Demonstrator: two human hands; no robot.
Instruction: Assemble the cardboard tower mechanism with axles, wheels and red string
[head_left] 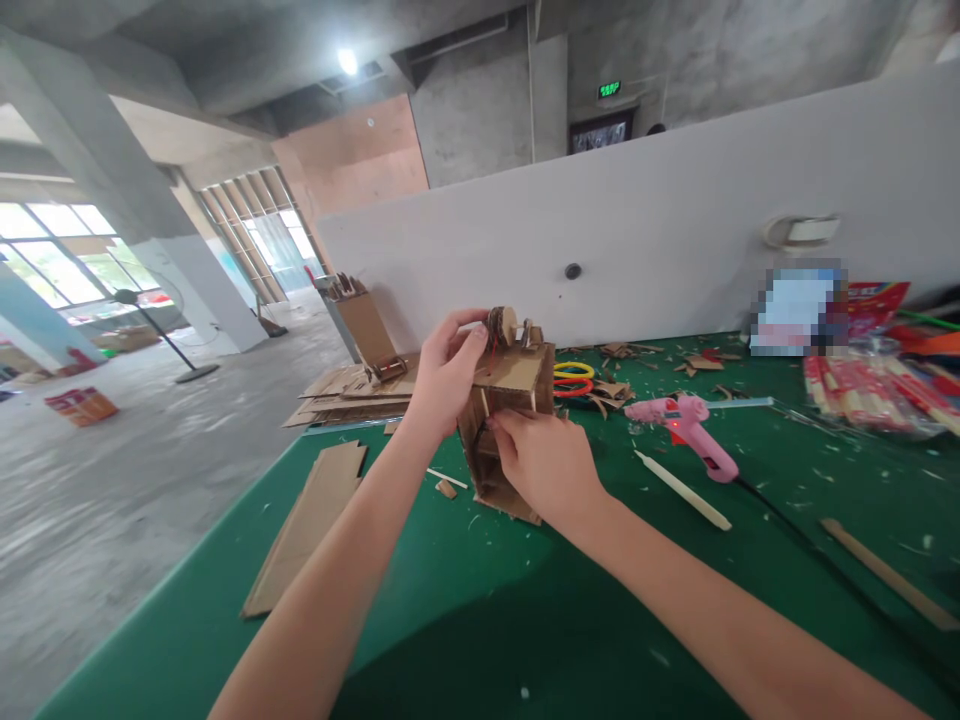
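Hands (546,462) partly blocking box (517,372), glue gun (706,448), scraps (705,363)

No text is being shown clearly enough to read word for word. High on the concrete wall (480,110), a green sign (609,90) is glowing above a doorway (600,134), bearing a row of small characters that are blurring together. At the right, a red packet (877,298) is carrying pale marks too small to make out, and the plastic wrap (851,390) before it is showing red-and-white patches. Pixel blocks are covering the screen (796,310) nearby. On the floor, an orange box (81,404) is displaying blurred, pale markings.
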